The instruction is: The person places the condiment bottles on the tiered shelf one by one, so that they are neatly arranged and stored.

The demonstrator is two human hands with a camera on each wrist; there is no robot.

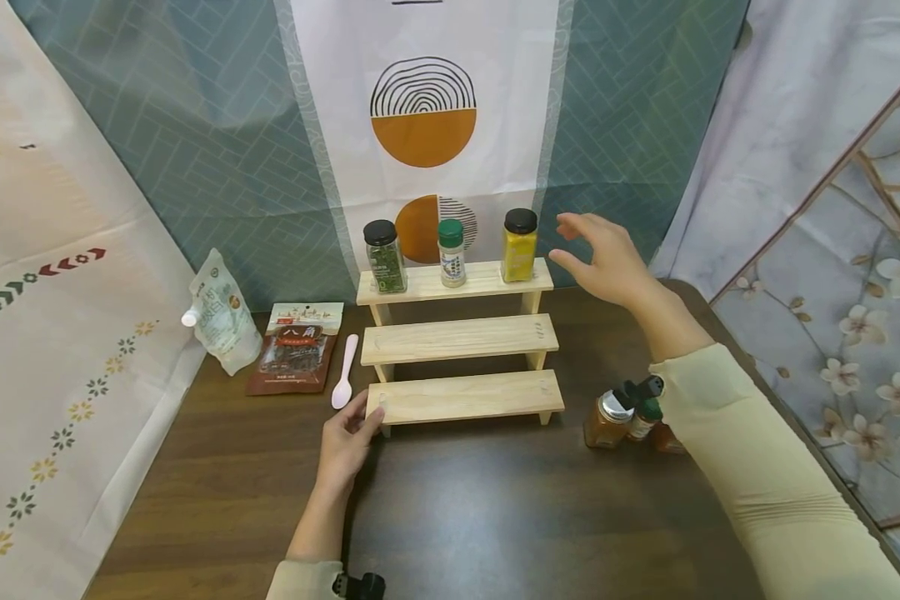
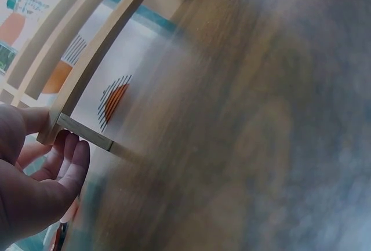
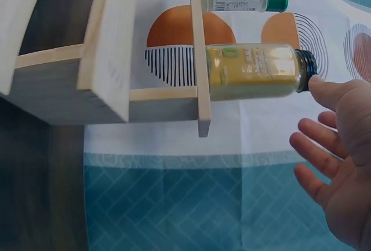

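Observation:
A three-tier wooden rack [image 1: 461, 339] stands on the dark table. My left hand [image 1: 347, 440] grips the left end of its lowest step, thumb on top and fingers beneath, as the left wrist view also shows. On the top step stand a black-capped jar of green herbs [image 1: 386, 257], a green-capped shaker [image 1: 452, 253] and a black-capped yellow spice jar [image 1: 520, 246]. Just right of the yellow jar, my right hand [image 1: 603, 258] hangs in the air with fingers loosely spread, holding nothing. In the right wrist view its thumb [image 3: 330, 91] is right at the jar's black cap.
Left of the rack are a white spouted pouch [image 1: 225, 312], a brown spice packet [image 1: 295, 350] and a pink spoon [image 1: 346, 372]. Right of it stand a silver-capped jar [image 1: 607, 422] and a green-capped bottle [image 1: 643, 419], partly behind my right sleeve. Patterned cloth hangs behind the table.

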